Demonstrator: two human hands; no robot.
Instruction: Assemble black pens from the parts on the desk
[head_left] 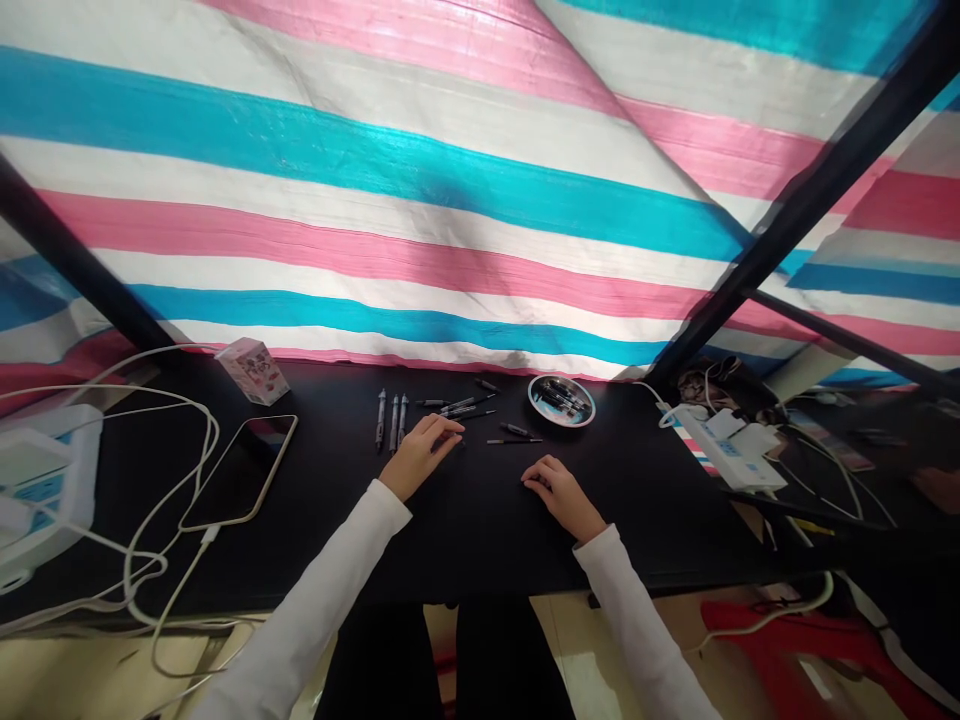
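My left hand hovers over the black table beside several pens, its fingers curled and thumb drawn in. Something small and dark seems to be at its fingertips, too small to name. To the right, my right hand is low over the table with its fingers pinched; whatever they hold is hidden. Grey-and-clear pens lie side by side just left of my left hand. Beyond it are loose pen parts and thin refills, with a dark pen barrel nearby. A round metal dish holds more dark pen parts.
A phone on a charging cable lies at the left, near a small pink box. White power strips with cables stand at the far left and right. A striped sheet hangs behind the table.
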